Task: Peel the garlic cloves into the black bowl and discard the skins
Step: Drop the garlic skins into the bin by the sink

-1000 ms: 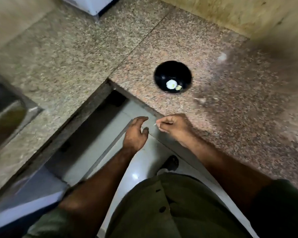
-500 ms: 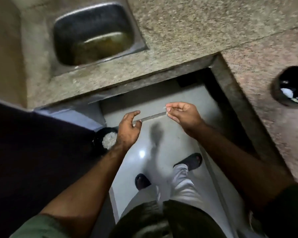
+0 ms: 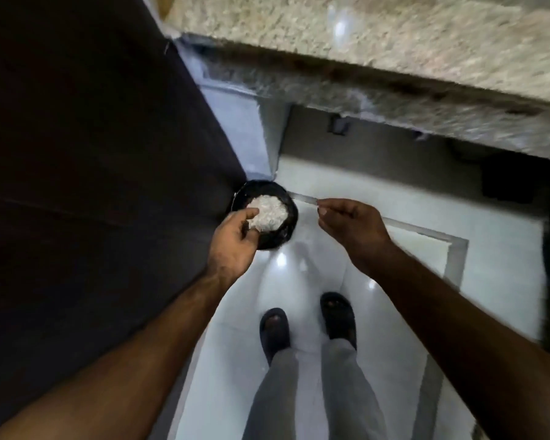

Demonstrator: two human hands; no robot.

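The surface (image 3: 394, 36) at the top is smeared by motion blur, and the black bowl of the task is out of view. What the right hand (image 3: 350, 223) pinches at its fingertips is too small to name. The left hand (image 3: 232, 239) hangs over a dark bin (image 3: 286, 230) on the floor (image 3: 308, 274), fingers loosely curled, holding nothing visible. One bin, with one pale heap of skins (image 3: 269, 211) inside. Two dark sandals (image 3: 273, 331) stand below.
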